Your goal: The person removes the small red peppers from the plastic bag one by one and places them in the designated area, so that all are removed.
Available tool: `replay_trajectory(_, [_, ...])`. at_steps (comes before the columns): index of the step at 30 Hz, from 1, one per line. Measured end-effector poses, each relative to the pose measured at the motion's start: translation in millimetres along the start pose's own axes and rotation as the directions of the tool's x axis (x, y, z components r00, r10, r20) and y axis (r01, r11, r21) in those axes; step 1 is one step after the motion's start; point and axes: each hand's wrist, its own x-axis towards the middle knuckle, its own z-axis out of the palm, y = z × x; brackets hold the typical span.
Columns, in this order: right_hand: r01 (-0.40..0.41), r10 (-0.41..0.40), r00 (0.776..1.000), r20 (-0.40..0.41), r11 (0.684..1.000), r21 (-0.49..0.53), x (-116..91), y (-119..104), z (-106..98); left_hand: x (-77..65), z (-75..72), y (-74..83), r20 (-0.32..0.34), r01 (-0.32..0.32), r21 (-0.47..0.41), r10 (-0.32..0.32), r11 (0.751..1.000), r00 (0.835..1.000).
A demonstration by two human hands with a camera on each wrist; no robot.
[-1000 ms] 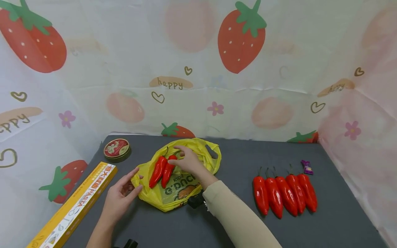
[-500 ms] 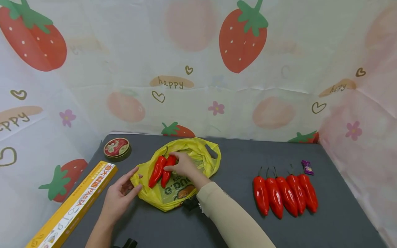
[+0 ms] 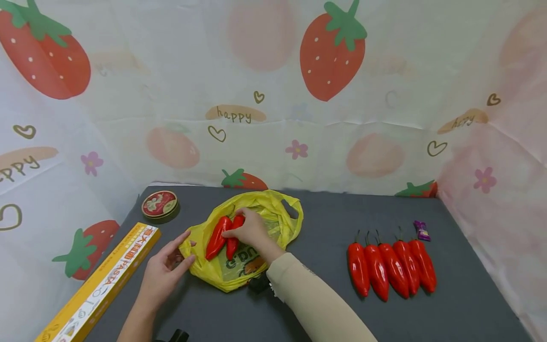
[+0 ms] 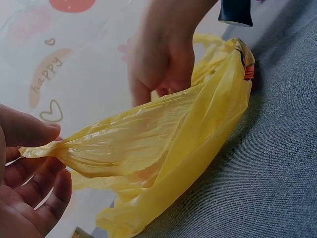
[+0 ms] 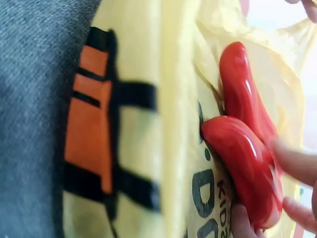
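Note:
A yellow plastic bag (image 3: 201, 271) lies with its mouth spread open on the dark table. Inside are two red chili peppers side by side, the left one (image 3: 217, 240) and the right one (image 3: 232, 248). My right hand (image 3: 255, 233) reaches into the bag and pinches the right pepper, thumb on one side and fingers on the other. In the right wrist view this pepper (image 5: 245, 163) lies against the other pepper (image 5: 242, 84). At the bag's left rim, my left hand (image 3: 166, 270) pinches a gathered bit of plastic (image 4: 49, 148), other fingers loosely bent.
Several red chili peppers (image 3: 395, 270) lie in a row at the right, with a small purple wrapped packet (image 3: 422, 231) behind them. A long yellow pasta box (image 3: 100, 280) lies at the left. Behind it stands a round red-lidded tin (image 3: 160, 206).
My right hand has come down and left from above the peppers and taken hold of the right one, which has shifted slightly. My left hand stays at the bag's rim.

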Motion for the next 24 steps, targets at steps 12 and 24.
replay_trajectory(12, [-0.046,0.041,0.998,0.055,0.995,0.090,-5.3,-8.8,-13.2,0.2,-2.4,1.8,0.003,-0.006,-0.009,0.006,1.000,1.000])
replay_trajectory(24, [-0.004,-0.020,0.993,0.112,0.977,0.215,-32.8,-24.9,-46.3,-1.1,-2.8,1.9,0.007,-0.023,-0.028,0.023,0.999,1.000])
